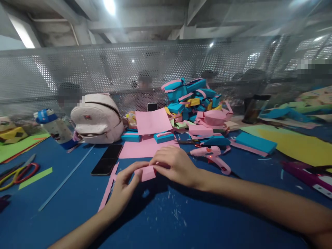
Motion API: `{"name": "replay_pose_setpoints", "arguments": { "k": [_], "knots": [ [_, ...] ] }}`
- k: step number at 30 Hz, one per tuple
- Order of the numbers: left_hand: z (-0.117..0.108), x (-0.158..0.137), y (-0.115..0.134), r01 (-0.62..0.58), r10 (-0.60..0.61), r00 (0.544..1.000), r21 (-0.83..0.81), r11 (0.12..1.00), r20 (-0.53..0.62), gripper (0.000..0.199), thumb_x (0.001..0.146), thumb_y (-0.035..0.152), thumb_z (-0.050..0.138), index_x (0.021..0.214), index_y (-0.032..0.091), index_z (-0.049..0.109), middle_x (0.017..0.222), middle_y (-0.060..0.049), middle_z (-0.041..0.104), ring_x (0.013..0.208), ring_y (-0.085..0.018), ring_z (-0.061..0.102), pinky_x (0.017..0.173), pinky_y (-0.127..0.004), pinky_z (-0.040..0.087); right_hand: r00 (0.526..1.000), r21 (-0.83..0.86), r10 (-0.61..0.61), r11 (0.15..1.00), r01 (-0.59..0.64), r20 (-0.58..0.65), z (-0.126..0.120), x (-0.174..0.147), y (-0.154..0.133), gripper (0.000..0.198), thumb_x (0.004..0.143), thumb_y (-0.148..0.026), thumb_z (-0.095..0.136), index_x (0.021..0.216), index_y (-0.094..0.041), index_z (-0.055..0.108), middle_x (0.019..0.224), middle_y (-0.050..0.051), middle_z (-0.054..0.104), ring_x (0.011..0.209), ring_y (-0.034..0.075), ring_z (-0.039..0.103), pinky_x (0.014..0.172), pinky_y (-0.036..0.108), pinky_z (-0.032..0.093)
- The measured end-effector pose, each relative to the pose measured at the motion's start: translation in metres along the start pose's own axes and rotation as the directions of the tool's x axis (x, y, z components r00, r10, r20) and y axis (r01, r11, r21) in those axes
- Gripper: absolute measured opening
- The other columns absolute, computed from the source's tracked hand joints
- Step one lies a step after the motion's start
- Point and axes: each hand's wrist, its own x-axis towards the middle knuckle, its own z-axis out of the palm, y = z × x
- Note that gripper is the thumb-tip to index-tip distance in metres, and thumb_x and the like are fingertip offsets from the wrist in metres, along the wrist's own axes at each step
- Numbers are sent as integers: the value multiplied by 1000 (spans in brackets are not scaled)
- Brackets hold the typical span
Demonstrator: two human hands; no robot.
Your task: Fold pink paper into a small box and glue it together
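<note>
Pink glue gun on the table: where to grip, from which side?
Probably best by the handle of the pink glue gun, with the right hand, from the near right. The gun appears to lie on its side, handle slanting toward the person and rightward, nozzle pointing left. A red light shows, so I'd avoid the nozzle: possibly hot.

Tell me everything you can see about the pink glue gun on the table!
The pink glue gun looks like plastic. It lies on its side on the blue table, to the right of the right hand; no hand touches it. Its narrow nozzle points left, toward that hand, and its handle slants down to the right. A small red light glows on its body, above a reddish trigger. A dark cord shows near the handle's end.
</note>
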Motion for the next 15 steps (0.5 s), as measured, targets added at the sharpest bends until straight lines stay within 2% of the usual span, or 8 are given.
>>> {"name": "replay_pose_setpoints", "arguments": {
  "k": [6,10,12,15],
  "knots": [
    [1,0,-1,-51,53,997,31,998,-62,35,92,42,50,107,21,74,107,-5,74,94,-23,67,88,-34,50,999,30,4,1000,-5,34,-5,2,-2,9,86,-16,59,90,-19,67,86,2,72,83,17,62,76,29,43],
    [2,0,-1,-74,75,995,23,997,-61,34,92,41,51,107,21,74,102,-4,75,86,-21,67,83,-31,51,1000,13,-13,1000,13,26,-8,1,-8,15,82,-14,58,93,-19,68,89,2,71,85,18,60,78,31,43],
    [2,-1,-1,-71,72,995,23,997,-75,33,92,41,52,106,20,74,99,-4,75,88,-21,67,82,-30,51,999,-18,-34,999,35,35,-9,0,-11,17,82,-26,65,97,-18,68,92,4,71,87,20,60,80,33,43],
    [1,-1,0,-66,68,994,29,997,-88,33,92,40,52,105,21,74,101,-4,75,92,-22,67,85,-31,50,996,-49,-67,996,70,61,-9,-1,-12,36,82,-49,68,100,-18,68,94,5,71,89,20,59,80,34,42]
  ]
}}
